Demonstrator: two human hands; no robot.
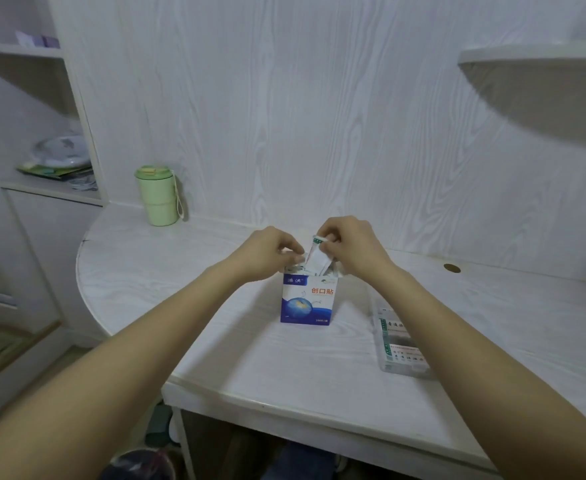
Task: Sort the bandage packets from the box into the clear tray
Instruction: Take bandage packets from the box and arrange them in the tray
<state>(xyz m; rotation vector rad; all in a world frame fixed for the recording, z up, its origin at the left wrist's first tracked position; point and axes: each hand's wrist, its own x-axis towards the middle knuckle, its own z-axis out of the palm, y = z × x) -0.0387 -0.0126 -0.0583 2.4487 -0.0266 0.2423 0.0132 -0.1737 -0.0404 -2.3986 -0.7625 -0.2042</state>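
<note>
One white wood-grain desk [236, 344] against matching wall panelling [319, 116]

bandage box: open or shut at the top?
Open. The box stands upright with packets sticking out of its top, the right hand pinching one.

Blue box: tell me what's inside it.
White bandage packets stick up from the open top of the blue box; the right hand pinches one, the left hand holds the rim. The box walls hide how many remain below.
</note>
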